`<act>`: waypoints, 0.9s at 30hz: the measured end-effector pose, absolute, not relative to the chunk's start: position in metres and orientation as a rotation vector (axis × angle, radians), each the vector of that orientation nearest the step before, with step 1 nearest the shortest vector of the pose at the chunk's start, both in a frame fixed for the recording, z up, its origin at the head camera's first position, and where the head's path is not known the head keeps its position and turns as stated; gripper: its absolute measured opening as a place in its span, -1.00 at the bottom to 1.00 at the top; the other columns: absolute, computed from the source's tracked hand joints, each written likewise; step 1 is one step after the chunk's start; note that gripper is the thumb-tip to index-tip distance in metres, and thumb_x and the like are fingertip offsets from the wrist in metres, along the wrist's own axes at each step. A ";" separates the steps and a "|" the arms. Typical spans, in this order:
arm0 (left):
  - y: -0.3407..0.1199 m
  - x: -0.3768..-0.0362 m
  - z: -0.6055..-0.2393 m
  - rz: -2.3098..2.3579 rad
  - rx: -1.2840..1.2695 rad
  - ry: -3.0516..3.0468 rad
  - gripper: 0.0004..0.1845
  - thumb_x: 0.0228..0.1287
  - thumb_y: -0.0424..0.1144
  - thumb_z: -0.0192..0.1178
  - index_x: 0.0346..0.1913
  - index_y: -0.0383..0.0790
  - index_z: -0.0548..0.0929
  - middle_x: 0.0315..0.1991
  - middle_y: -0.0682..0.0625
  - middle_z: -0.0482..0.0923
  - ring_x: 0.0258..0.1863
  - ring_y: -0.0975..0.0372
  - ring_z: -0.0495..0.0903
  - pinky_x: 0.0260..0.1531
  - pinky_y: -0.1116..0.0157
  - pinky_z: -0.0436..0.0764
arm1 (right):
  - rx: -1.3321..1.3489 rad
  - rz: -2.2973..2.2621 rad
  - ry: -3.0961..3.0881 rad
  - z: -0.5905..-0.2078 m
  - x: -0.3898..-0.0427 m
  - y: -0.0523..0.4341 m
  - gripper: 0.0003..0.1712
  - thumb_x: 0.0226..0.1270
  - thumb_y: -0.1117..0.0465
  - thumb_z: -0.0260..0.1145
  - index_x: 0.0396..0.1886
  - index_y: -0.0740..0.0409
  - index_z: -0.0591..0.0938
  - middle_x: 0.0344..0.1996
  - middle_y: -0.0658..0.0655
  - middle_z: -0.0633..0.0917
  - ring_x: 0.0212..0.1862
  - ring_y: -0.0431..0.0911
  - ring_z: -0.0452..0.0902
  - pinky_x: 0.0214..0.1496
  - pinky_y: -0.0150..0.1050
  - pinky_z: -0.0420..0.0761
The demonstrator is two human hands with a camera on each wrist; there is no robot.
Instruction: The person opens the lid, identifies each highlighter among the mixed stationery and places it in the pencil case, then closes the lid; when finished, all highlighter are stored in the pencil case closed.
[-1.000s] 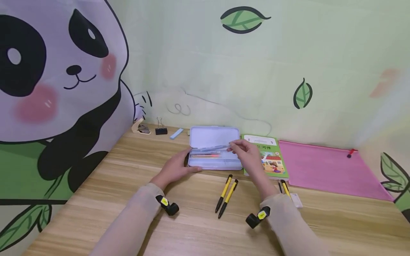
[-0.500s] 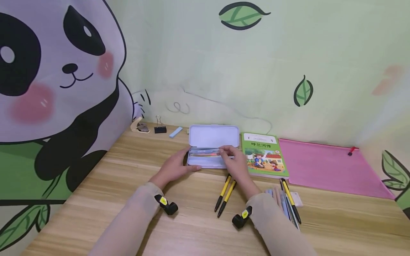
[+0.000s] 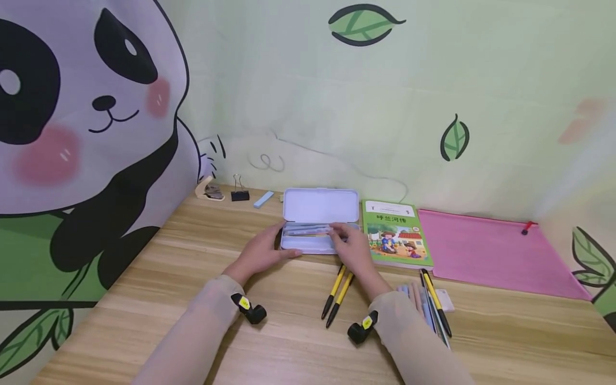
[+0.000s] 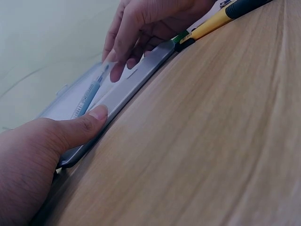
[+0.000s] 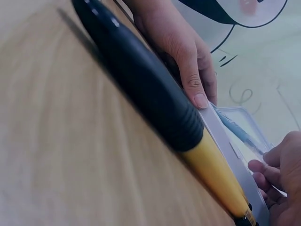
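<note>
- The right hand (image 3: 353, 247) pinches one end of a light-blue pen (image 5: 237, 129) between thumb and finger, a hold both wrist views show better than the head view.
- The left hand (image 3: 262, 248) grips the left end of the open pencil case (image 3: 321, 205); the left wrist view shows its thumb on the near edge.
- The pen slants over the case.
- One yellow-and-black pen (image 5: 225, 169) looms in the right wrist view; the head view shows two on the table (image 3: 298, 342).
- Only the head view shows the binder clip (image 3: 240, 196).
</note>
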State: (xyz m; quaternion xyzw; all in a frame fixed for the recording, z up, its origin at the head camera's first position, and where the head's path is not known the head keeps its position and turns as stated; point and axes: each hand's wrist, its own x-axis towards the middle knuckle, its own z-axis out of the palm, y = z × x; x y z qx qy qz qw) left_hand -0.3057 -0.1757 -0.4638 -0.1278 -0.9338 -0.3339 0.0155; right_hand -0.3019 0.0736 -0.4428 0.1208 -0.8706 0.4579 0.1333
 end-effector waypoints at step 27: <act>-0.175 -0.304 -0.463 -1.045 -0.407 -2.903 0.12 0.10 0.43 0.30 0.59 -0.10 0.16 0.51 -0.14 0.24 0.48 -0.02 0.22 0.45 -0.02 0.22 | 0.305 1.220 -2.556 -0.446 -0.304 0.073 -0.78 0.41 0.24 0.34 -0.02 0.21 0.74 -0.22 0.15 0.76 -0.17 -0.02 0.64 -0.12 -0.12 0.65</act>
